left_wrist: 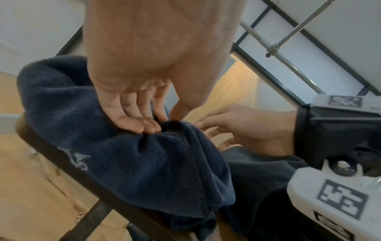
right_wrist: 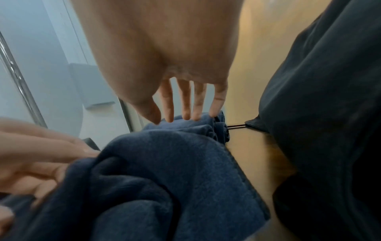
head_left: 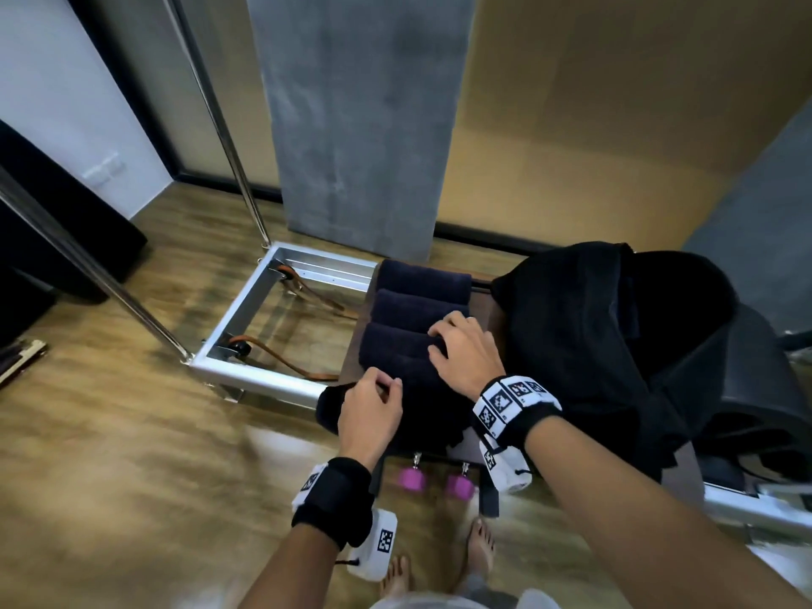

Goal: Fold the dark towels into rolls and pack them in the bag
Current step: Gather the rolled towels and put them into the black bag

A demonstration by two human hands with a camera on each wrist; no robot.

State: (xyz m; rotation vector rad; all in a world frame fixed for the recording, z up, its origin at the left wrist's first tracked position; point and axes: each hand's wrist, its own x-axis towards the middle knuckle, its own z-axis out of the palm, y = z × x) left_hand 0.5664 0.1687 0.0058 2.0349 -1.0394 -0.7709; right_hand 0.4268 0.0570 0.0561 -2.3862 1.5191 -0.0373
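Note:
Three rolled dark navy towels (head_left: 417, 305) lie side by side on a brown padded bench (head_left: 494, 320). A loose navy towel (head_left: 422, 402) lies bunched at the bench's near end. My left hand (head_left: 378, 395) pinches a fold of this loose towel (left_wrist: 144, 163) between thumb and curled fingers (left_wrist: 148, 125). My right hand (head_left: 457, 345) rests with straight spread fingers (right_wrist: 186, 112) on the nearest roll and the loose towel (right_wrist: 164, 179). The black bag (head_left: 606, 327) slumps on the bench to the right, beside the right hand.
An aluminium frame (head_left: 246, 327) with orange straps extends left of the bench over the wooden floor. Slanted metal poles (head_left: 132, 301) rise at the left. Pink weights (head_left: 413, 479) hang below the bench. My bare feet (head_left: 479, 547) stand close to its near end.

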